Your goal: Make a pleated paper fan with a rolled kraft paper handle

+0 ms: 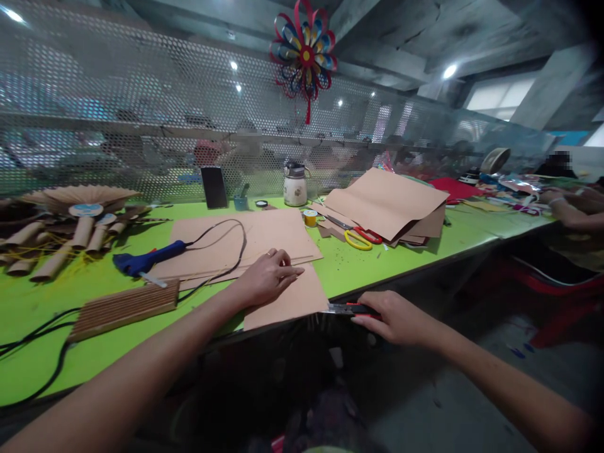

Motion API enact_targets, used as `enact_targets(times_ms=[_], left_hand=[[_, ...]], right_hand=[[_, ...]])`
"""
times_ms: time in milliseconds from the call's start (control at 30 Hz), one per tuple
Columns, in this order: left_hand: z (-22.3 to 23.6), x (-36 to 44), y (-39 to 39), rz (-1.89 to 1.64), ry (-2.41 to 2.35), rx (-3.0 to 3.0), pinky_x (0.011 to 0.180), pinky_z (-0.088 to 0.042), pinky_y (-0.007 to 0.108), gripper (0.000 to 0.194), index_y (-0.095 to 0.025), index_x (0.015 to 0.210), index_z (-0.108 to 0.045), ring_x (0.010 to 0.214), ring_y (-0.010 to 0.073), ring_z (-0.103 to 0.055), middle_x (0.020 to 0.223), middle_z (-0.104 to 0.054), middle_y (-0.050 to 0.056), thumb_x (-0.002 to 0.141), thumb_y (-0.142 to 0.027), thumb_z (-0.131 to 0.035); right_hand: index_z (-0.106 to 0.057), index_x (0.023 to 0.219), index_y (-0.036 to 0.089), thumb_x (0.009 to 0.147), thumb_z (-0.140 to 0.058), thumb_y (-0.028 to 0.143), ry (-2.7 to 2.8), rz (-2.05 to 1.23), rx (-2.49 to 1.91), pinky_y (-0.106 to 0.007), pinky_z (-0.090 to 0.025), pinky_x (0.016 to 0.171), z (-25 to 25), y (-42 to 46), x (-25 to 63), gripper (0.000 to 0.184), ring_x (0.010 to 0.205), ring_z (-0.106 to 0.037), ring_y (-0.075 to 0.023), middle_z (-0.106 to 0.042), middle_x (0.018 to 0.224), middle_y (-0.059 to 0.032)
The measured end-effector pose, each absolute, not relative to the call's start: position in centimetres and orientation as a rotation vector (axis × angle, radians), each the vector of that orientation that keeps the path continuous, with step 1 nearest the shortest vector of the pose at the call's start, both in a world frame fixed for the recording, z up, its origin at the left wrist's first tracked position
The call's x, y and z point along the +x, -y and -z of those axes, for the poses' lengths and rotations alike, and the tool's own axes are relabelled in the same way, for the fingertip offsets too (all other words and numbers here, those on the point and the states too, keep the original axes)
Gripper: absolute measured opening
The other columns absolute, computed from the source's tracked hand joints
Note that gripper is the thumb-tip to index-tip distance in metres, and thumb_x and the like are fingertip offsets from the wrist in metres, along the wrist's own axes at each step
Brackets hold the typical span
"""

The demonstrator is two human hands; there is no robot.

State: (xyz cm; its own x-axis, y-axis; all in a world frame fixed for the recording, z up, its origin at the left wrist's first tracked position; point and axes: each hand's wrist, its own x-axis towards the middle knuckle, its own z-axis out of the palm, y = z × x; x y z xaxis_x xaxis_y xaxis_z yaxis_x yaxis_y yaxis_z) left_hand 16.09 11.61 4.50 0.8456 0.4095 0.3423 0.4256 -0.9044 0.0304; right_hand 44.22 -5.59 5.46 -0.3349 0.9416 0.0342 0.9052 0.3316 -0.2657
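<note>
My left hand (268, 277) rests on a kraft paper sheet (295, 297) at the table's front edge, its fingers bent and drawn together against the paper. My right hand (389, 316), just beyond the edge, is closed around a plier-like tool (346, 308) with a metal front and black-and-red handles. The tool's tip meets the right corner of the sheet; whether it bites into the paper is too small to tell. Behind my left hand lies a stack of larger kraft sheets (278, 229). A blue glue gun (151, 257) lies at the stack's left.
A corrugated brown block (127, 308) and black cables lie front left. Paper fans with tube handles (82, 229) fill the left. Yellow-and-red-handled scissors (358, 239), a kraft pile (387, 201), a yellow tub (310, 218) and a flask (295, 185) stand behind. Another person's arm (576, 211) is far right.
</note>
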Motion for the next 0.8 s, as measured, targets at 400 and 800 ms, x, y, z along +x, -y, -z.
enact_targets(times_ms=[400, 800], left_hand=[[-4.5, 16.1, -11.6, 0.534, 0.653, -2.962, 0.083, -0.041, 0.037, 0.037, -0.029, 0.120, -0.069, 0.091, 0.0216, -0.050, 0.100, -0.057, 0.009, 0.102, -0.039, -0.039], [-4.5, 16.2, -11.6, 0.548, 0.664, -2.949, 0.082, -0.041, 0.036, 0.037, -0.030, 0.120, -0.070, 0.090, 0.0215, -0.051, 0.100, -0.057, 0.009, 0.102, -0.040, -0.039]], right_hand=[[-0.062, 0.091, 0.015, 0.099, -0.046, 0.047, 2.419, -0.249, -1.720, -0.028, -0.037, 0.065, -5.5, 5.6, 42.8, 0.036, 0.077, -0.064, -0.0221, -0.069, 0.086, -0.0086], [-0.061, 0.089, 0.016, 0.098, -0.048, 0.046, 2.364, -0.175, -1.789, -0.027, -0.033, 0.062, -5.5, 6.1, 41.5, 0.033, 0.073, -0.063, -0.0205, -0.070, 0.084, -0.0078]])
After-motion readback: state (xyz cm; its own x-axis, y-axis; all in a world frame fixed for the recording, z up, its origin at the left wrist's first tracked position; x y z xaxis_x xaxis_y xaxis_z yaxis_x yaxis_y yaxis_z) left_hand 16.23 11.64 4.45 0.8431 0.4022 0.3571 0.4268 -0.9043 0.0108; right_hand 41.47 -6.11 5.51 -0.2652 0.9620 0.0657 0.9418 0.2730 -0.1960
